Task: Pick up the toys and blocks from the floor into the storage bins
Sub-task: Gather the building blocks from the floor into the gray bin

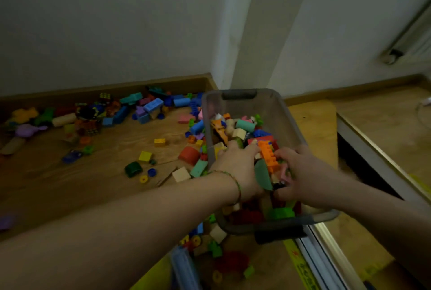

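A translucent grey storage bin (240, 103) with dark handles stands on the wooden floor, part full of coloured blocks. Both my hands are over its near half, cupping a bunch of blocks between them. My left hand (238, 168) has a thin bracelet at the wrist, and a green curved block (263, 175) and an orange studded brick (268, 154) lie against it. My right hand (303, 175) closes on the same bunch from the right. Loose blocks lie scattered on the floor to the left, among them a red block (189, 155) and a dark green one (133, 169).
Many toys and blocks pile along the skirting board (105, 90) at the far left. More blocks lie on the floor below the bin, near a blue-edged container (184, 268). A metal door track (373, 154) runs along the right. White walls form a corner behind the bin.
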